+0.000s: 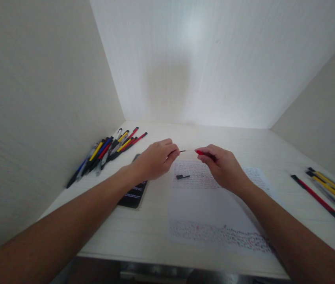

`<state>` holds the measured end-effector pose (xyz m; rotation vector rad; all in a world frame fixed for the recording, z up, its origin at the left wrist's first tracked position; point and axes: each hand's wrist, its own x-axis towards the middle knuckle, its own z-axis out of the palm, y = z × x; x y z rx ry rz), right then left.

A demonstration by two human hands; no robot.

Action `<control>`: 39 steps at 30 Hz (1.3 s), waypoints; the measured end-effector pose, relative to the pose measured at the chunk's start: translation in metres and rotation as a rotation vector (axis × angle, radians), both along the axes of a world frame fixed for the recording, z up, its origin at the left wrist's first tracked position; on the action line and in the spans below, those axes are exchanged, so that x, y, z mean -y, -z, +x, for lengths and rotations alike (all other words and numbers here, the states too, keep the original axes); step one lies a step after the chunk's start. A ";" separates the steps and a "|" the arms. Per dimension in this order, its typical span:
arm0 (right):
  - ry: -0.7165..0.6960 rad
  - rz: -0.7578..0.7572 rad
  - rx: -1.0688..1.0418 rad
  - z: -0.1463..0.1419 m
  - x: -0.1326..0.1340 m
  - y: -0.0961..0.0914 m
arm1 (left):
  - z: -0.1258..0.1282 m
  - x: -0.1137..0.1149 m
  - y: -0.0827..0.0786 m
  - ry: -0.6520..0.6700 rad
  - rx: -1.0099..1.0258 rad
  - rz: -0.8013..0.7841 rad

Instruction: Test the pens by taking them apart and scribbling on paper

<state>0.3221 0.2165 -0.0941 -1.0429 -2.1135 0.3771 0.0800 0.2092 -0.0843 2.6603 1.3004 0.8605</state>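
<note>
My left hand is closed in a pinch on the end of a thin pen refill that spans the gap between both hands. My right hand is closed around a red pen barrel, its tip facing the refill. Both hands hover above a sheet of paper covered with handwriting. A small black pen part lies on that sheet just below the hands.
A pile of several pens in black, yellow, red and blue lies at the left by the wall. A dark phone rests under my left wrist. Several more pens lie at the right edge. White walls enclose the desk on three sides.
</note>
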 end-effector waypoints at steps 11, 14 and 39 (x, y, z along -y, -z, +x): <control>-0.047 0.058 0.108 0.000 0.002 0.000 | 0.006 0.011 -0.004 -0.044 -0.245 0.038; -0.009 0.056 0.088 0.002 0.000 0.000 | 0.005 0.009 -0.003 -0.061 -0.256 0.041; 0.048 -0.037 -0.184 -0.008 0.005 0.004 | 0.030 0.024 -0.012 -0.080 0.982 -0.659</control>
